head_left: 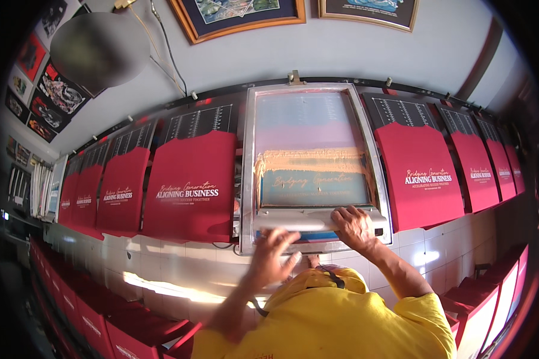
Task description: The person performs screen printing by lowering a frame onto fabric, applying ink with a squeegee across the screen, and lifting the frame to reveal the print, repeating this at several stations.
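Note:
A screen printing frame (249, 125) with silver edges lies in front of me over a printing board. Peach-coloured ink (311, 158) spreads in a band across the mesh, above stencilled lettering. Near the frame's close end rests a wide metal squeegee (299, 221), its blade side toward the ink. My right hand (354, 228) is closed over the squeegee's right part. By its left end is my left hand (272, 256), slightly blurred, with fingers apart and nothing visible in them. Whatever lies under the mesh is mostly hidden.
Printed red T-shirts lie on boards to the left (188, 155) and right (418, 155), in a row along the wall. More red shirts on boards (132, 332) stand behind me. Framed pictures (239, 15) hang ahead; a dark blurred round object (100, 49) shows at upper left.

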Motion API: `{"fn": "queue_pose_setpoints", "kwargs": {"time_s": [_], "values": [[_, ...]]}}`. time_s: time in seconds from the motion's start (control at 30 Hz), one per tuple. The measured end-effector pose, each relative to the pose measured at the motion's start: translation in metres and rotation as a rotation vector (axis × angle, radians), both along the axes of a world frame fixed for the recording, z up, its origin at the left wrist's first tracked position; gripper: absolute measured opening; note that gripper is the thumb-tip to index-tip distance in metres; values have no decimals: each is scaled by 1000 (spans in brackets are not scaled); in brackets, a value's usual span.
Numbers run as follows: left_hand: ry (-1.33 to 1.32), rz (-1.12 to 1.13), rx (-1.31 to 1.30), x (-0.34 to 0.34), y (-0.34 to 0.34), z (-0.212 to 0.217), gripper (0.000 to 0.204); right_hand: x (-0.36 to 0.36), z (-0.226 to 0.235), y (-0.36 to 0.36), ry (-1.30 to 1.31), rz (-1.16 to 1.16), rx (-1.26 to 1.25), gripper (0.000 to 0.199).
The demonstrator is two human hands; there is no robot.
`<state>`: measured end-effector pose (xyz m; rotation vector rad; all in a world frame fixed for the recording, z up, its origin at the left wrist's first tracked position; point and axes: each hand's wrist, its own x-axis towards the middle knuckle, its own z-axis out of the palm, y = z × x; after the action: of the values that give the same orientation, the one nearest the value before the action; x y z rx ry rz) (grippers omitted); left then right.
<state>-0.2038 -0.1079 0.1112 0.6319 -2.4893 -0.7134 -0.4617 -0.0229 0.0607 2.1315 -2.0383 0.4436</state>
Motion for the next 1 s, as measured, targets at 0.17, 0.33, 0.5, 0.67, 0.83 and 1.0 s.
{"fn": "queue_pose_setpoints", "kwargs": {"time_s": [0.17, 0.33, 0.5, 0.67, 0.83, 1.0], "values": [[-404, 21, -382, -5, -78, -19, 48, -7, 7, -3, -12, -16, 89, 38], [-336, 92, -376, -6, -81, -67, 40, -37, -14, 29, 5, -123, -68, 26], [-243, 112, -322, -14, -80, -40, 26, -39, 0, 26, -50, -98, -157, 26], [-263, 125, -358, 10, -53, -57, 24, -20, 1, 50, -50, -79, -61, 34], [-159, 129, -463, 9, -67, -88, 33, -26, -15, 39, 33, -118, -87, 23], [-253, 97, -366, -35, -142, -73, 26, -69, -6, -37, 15, -95, -181, 11]]}}
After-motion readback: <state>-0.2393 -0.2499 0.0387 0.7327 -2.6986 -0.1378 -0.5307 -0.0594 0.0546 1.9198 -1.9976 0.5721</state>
